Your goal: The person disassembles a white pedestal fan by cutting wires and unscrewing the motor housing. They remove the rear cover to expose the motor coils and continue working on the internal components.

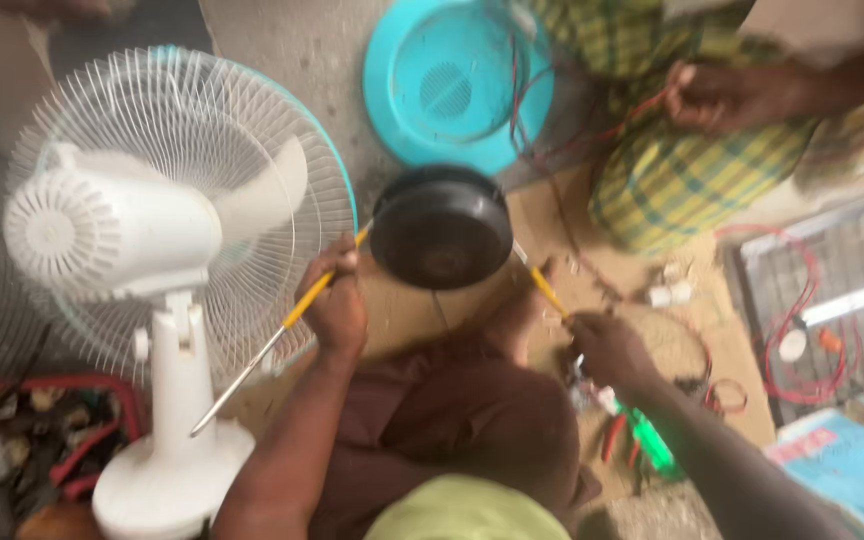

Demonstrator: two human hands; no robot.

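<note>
Far left, a white fan (pixel 112 230) stood on its base with the wire guard (pixel 282 130) facing right; a red tray of tools (pixel 42 440) lay at its near-left foot; tip risk was there if an elbow knocked the stand.
Left hand (pixel 335 305) was clenched around a yellow-handled screwdriver (pixel 272 335), handle end up toward the black round part (pixel 440 228), bare shaft pointing down-left, just beside the fan stand; a slip could have driven the tip into the guard or stand.
The black round part sat in the middle, just above the person's knee, its support hidden; I judged it could drop or roll if the hands shifted.
Right hand (pixel 607 345) was pinched on a second yellow stick-like tool (pixel 544 285), its far end touching the black part's right edge; picture blurred, so the exact grip was unclear; prying from both sides could have popped the part loose suddenly.
Far centre, a turquoise cover (pixel 452 85) lay on the floor with red wires (pixel 552 140) trailing over it; another person's hand (pixel 717 95) at far right held a red wire; a snag on those wires could have tugged either person's work.
Loose pliers and a green tool (pixel 652 445) lay near right; more red wire (pixel 802 340) looped over a grille at right.
</note>
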